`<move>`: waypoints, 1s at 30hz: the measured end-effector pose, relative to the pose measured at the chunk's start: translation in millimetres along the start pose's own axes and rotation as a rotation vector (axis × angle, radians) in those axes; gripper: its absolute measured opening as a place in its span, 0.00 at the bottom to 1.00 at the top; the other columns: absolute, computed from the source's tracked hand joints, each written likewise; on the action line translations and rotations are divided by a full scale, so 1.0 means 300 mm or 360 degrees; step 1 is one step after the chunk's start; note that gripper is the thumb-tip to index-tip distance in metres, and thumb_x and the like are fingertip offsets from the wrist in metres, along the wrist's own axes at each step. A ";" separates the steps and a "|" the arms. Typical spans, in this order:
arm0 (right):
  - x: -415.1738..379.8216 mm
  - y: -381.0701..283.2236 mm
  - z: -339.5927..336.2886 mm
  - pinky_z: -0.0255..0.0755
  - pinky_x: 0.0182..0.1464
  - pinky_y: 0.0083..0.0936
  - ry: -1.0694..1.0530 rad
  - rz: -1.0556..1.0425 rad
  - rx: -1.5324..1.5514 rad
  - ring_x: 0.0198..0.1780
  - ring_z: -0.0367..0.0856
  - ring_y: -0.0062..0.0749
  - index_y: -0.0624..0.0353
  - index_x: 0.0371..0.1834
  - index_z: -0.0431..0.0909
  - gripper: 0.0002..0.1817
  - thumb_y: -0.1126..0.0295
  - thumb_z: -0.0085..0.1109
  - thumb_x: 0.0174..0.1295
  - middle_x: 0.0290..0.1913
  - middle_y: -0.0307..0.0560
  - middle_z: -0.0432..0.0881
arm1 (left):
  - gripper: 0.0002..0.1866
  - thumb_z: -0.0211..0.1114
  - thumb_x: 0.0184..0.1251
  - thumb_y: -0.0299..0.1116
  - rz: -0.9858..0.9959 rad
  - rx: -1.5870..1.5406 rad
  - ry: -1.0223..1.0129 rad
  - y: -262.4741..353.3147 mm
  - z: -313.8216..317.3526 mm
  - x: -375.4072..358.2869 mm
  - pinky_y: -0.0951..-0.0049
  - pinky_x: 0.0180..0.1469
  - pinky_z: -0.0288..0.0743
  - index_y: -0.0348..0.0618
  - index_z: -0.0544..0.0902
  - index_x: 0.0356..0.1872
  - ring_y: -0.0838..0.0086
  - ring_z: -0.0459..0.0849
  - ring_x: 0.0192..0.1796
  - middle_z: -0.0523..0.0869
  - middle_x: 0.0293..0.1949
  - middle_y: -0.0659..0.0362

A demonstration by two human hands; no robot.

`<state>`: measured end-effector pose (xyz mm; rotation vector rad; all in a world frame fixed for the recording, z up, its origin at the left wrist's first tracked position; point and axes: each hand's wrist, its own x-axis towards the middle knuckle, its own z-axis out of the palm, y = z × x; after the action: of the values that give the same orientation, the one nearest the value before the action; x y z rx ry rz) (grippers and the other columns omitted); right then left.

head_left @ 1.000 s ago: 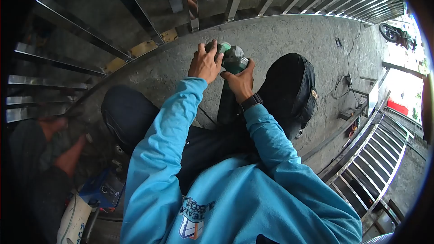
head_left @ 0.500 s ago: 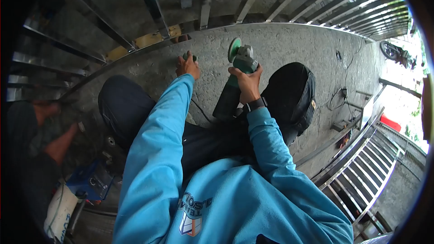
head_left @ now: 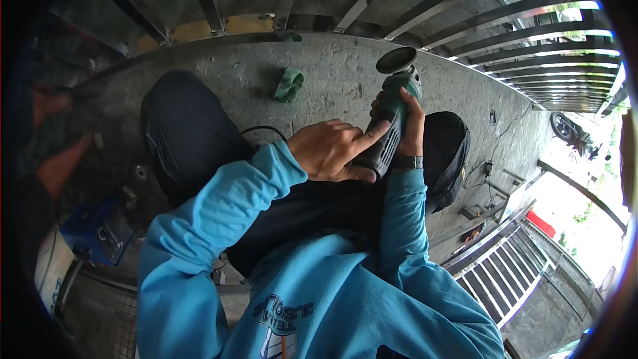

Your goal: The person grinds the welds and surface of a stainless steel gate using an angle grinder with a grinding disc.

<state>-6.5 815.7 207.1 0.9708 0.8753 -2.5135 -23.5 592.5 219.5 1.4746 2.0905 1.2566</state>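
My right hand is wrapped round the green and dark body of an angle grinder. Its round disc is at the top, tilted up and away from me. The fingers and thumb of my left hand are at the rear of the grinder body, with the index finger stretched along its side; some of those fingers are hidden from view. A crumpled-looking green lump lies on the concrete floor, apart from both hands.
A metal frame with upright bars curves across the far side. Another barred frame lies at right. At left are a blue machine and another person's arm. A motorcycle stands far right.
My left hand has let go of the green lump and come back to the grinder. The grinder has moved right, and its disc has turned to face more upward.
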 end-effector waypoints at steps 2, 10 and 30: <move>0.007 0.009 -0.006 0.83 0.36 0.35 0.0041 0.0057 -0.0057 0.34 0.83 0.39 0.64 0.51 0.71 0.20 0.58 0.58 0.67 0.37 0.52 0.81 | 0.48 0.62 0.70 0.57 0.0043 0.0051 0.0040 -0.010 0.026 -0.013 0.58 0.43 0.80 0.31 0.54 0.78 0.56 0.85 0.33 0.84 0.30 0.47; -0.004 0.047 0.050 0.82 0.35 0.34 0.0463 -0.0133 -0.0467 0.33 0.84 0.40 0.62 0.52 0.71 0.20 0.64 0.64 0.62 0.37 0.50 0.81 | 0.43 0.71 0.64 0.42 -0.0362 -0.0477 -0.0087 0.029 0.061 -0.077 0.50 0.43 0.80 0.34 0.58 0.72 0.41 0.87 0.39 0.85 0.36 0.37; 0.164 0.106 0.431 0.74 0.60 0.46 0.0427 -0.0795 -0.2341 0.61 0.79 0.64 0.48 0.76 0.50 0.49 0.61 0.71 0.54 0.60 0.69 0.77 | 0.70 0.80 0.45 0.29 -0.0913 -0.1839 0.0920 -0.071 0.041 0.002 0.59 0.74 0.66 0.44 0.31 0.79 0.57 0.65 0.74 0.58 0.74 0.45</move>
<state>-91.6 705.6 235.1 0.5156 2.6328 -1.2124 -28.8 597.1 195.9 0.0138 1.3081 2.1576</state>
